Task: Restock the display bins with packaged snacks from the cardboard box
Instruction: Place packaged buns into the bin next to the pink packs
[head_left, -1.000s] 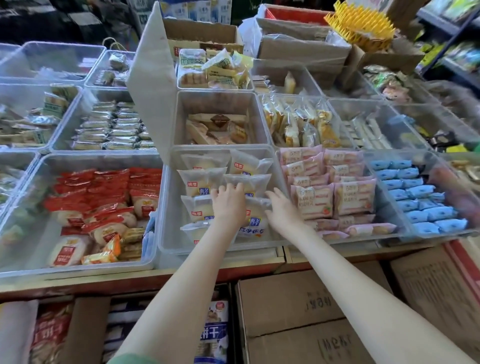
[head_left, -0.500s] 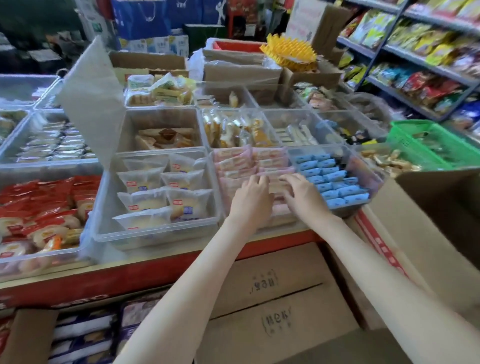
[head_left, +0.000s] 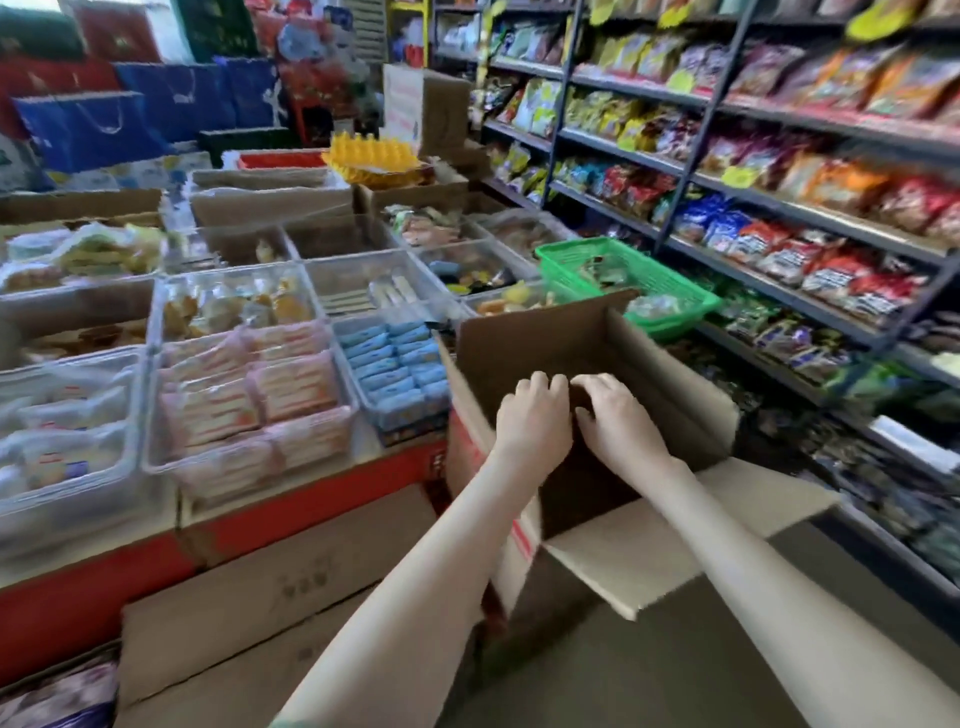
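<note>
Your left hand (head_left: 535, 415) and right hand (head_left: 618, 423) dip side by side into the open box (head_left: 670, 395) at the desk's (head_left: 311, 501) right end, just beside the blue-pack bin (head_left: 400, 415). The fingers curl down, likely to gather snacks. I cannot tell whether they grip any.

A snack shop: long metal shelves (head_left: 779, 202) lined with bright packaged bags, and a table (head_left: 311, 499) covered in clear display bins (head_left: 249, 395) of wrapped snacks.
</note>
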